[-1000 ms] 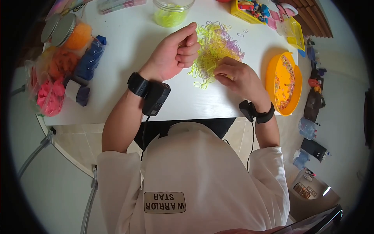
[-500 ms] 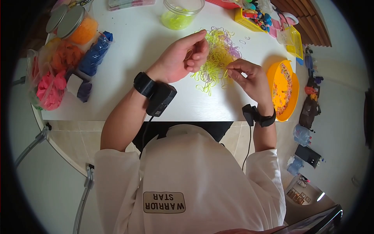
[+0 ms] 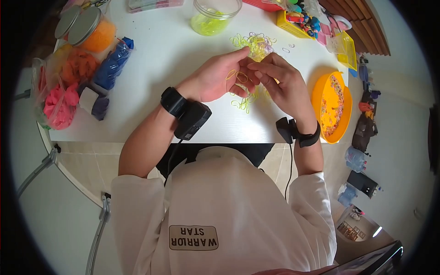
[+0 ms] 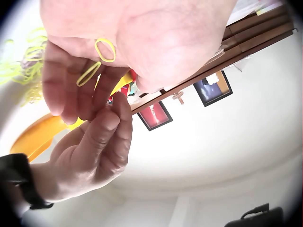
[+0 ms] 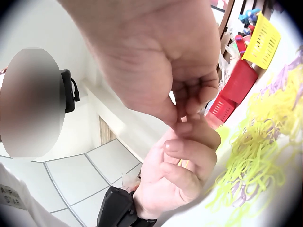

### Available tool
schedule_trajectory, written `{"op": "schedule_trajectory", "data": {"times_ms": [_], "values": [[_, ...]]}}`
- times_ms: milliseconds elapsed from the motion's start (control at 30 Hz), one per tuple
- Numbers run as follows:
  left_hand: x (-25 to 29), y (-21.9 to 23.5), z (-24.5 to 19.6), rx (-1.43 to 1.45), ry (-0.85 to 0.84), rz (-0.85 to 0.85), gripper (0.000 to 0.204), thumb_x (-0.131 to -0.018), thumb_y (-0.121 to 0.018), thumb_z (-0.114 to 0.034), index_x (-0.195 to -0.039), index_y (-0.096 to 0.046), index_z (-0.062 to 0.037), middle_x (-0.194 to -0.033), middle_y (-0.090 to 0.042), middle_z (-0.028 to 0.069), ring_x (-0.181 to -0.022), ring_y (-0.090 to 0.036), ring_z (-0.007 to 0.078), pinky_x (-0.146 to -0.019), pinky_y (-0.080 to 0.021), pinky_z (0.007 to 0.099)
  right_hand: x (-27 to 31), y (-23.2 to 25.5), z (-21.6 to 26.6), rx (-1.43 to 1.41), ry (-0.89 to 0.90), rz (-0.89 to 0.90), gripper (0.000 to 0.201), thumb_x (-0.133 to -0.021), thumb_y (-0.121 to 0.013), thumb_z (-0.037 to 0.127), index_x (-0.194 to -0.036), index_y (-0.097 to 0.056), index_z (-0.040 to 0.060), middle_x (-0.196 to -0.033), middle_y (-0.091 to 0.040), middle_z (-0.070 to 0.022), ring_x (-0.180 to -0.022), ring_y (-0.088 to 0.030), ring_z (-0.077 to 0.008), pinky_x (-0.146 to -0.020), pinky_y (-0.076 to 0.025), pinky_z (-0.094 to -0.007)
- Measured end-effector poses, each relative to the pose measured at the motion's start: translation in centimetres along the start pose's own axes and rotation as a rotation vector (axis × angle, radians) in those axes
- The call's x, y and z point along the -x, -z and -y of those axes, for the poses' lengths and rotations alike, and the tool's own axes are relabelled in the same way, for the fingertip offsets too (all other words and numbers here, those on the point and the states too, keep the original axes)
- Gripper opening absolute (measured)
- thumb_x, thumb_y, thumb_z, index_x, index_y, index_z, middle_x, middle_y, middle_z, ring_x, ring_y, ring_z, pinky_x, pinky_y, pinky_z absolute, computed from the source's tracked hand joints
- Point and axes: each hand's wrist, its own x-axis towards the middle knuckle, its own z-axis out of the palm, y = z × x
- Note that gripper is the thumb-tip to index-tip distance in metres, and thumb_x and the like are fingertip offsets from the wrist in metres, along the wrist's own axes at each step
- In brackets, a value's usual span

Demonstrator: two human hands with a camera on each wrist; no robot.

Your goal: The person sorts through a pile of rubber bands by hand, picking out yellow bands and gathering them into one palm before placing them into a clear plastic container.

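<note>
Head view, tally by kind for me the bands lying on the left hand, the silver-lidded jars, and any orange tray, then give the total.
Yellow bands on the left hand: 2
Silver-lidded jars: 2
Orange tray: 1
Total: 5

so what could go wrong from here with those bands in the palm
The two yellow bands seem to lie loose on the left hand, so a tilt of the palm might let them slide off.

The right hand meets the left at the fingertips; whether a band is pinched there is hidden, but if so, it could slip.

Anything dropped could get lost in the tangled pile of yellow-green and purple bands.
</note>
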Motion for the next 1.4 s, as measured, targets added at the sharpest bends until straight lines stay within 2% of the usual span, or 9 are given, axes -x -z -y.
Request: {"op": "schedule_trajectory", "data": {"times_ms": [100, 233, 400, 533, 800, 1000, 1200, 1300, 1400], "values": [[-0.2, 1.3, 0.2, -0.045, -0.010, 0.133, 0.044, -0.103, -0.038, -0.044, -0.099, -0.060, -0.0061, -0.077, -0.060, 0.0033, -0.061, -0.055, 0.0130, -0.056, -0.043, 0.0240, 0.0, 0.4, 0.2, -0.023, 0.001, -0.025, 0.026, -0.084, -0.065, 0.003, -0.109, -0.069, 0.0077, -0.084, -0.060, -0.0092, -0.074, -0.063, -0.0264, -0.067, -0.050, -0.0336], [0.6, 1.3, -1.0, 0.028, -0.167, 0.074, 0.031, -0.102, -0.046, -0.034, -0.094, -0.059, -0.0076, -0.069, -0.055, 0.0011, -0.052, -0.048, 0.0096, -0.049, -0.037, 0.0204, 1.0, 1.0, 0.2, -0.037, -0.113, 0.006, 0.019, -0.083, -0.066, 0.003, -0.102, -0.068, 0.0044, -0.087, -0.062, -0.0102, -0.074, -0.063, -0.0277, -0.067, -0.050, -0.0339], [0.9, 1.0, -1.9, 0.265, -0.208, -0.112, 0.024, -0.102, -0.047, -0.028, -0.092, -0.057, -0.0092, -0.066, -0.050, -0.0021, -0.049, -0.043, 0.0068, -0.048, -0.034, 0.0183, 3.7, 0.3, -1.0, 0.048, -0.020, 0.197, 0.018, -0.080, -0.068, 0.004, -0.097, -0.065, 0.0052, -0.086, -0.061, -0.0106, -0.076, -0.062, -0.0312, -0.067, -0.050, -0.0381], [1.0, 2.1, -2.1, 0.217, -0.201, 0.150, 0.033, -0.104, -0.042, -0.035, -0.082, -0.052, -0.0130, -0.060, -0.033, -0.0070, -0.046, -0.029, 0.0046, -0.045, -0.028, 0.0189, 4.8, -0.9, -0.8, 0.113, 0.052, 0.295, 0.025, -0.077, -0.071, 0.006, -0.100, -0.062, 0.0048, -0.084, -0.058, -0.0106, -0.077, -0.061, -0.0316, -0.065, -0.049, -0.0408], [0.6, 2.5, -1.6, 0.178, -0.147, 0.085, 0.043, -0.102, -0.040, -0.045, -0.074, -0.050, -0.0141, -0.059, -0.025, -0.0083, -0.047, -0.020, 0.0046, -0.044, -0.020, 0.0215, 4.9, -2.8, -0.7, 0.226, 0.050, 0.296, 0.025, -0.084, -0.066, 0.012, -0.107, -0.058, 0.0058, -0.080, -0.057, -0.0110, -0.072, -0.061, -0.0312, -0.063, -0.049, -0.0410], [0.4, 2.2, -1.4, 0.196, -0.111, 0.090, 0.043, -0.102, -0.040, -0.046, -0.078, -0.052, -0.0123, -0.061, -0.029, -0.0072, -0.050, -0.023, 0.0051, -0.047, -0.023, 0.0211, 4.7, -1.5, -1.2, 0.096, -0.036, 0.265, 0.017, -0.083, -0.067, 0.010, -0.099, -0.063, 0.0066, -0.081, -0.060, -0.0108, -0.073, -0.062, -0.0310, -0.064, -0.049, -0.0392], [-0.2, 1.2, -0.5, 0.142, -0.045, 0.090, 0.049, -0.102, -0.036, -0.049, -0.089, -0.059, -0.0082, -0.070, -0.051, -0.0027, -0.061, -0.048, 0.0088, -0.059, -0.041, 0.0236, 2.2, 1.6, 0.4, -0.080, -0.197, 0.095, 0.011, -0.083, -0.070, 0.007, -0.093, -0.068, 0.0042, -0.081, -0.063, -0.0079, -0.067, -0.061, -0.0217, -0.063, -0.049, -0.0304], [-0.1, 0.5, -0.2, 0.125, -0.016, 0.034, 0.053, -0.102, -0.033, -0.050, -0.099, -0.063, -0.0053, -0.081, -0.062, 0.0019, -0.074, -0.061, 0.0128, -0.067, -0.050, 0.0276, 0.6, 1.8, 1.1, -0.089, -0.083, 0.010, 0.014, -0.083, -0.071, 0.007, -0.096, -0.069, 0.0034, -0.081, -0.063, -0.0070, -0.066, -0.061, -0.0190, -0.064, -0.049, -0.0290], [-0.6, 0.8, 0.3, 0.154, -0.036, 0.208, 0.056, -0.102, -0.032, -0.052, -0.105, -0.063, -0.0056, -0.095, -0.068, 0.0055, -0.091, -0.066, 0.0171, -0.070, -0.051, 0.0302, -0.7, 1.2, 1.2, -0.089, -0.014, 0.016, 0.018, -0.083, -0.071, 0.007, -0.101, -0.069, 0.0046, -0.083, -0.062, -0.0078, -0.070, -0.061, -0.0226, -0.066, -0.049, -0.0310]]}}
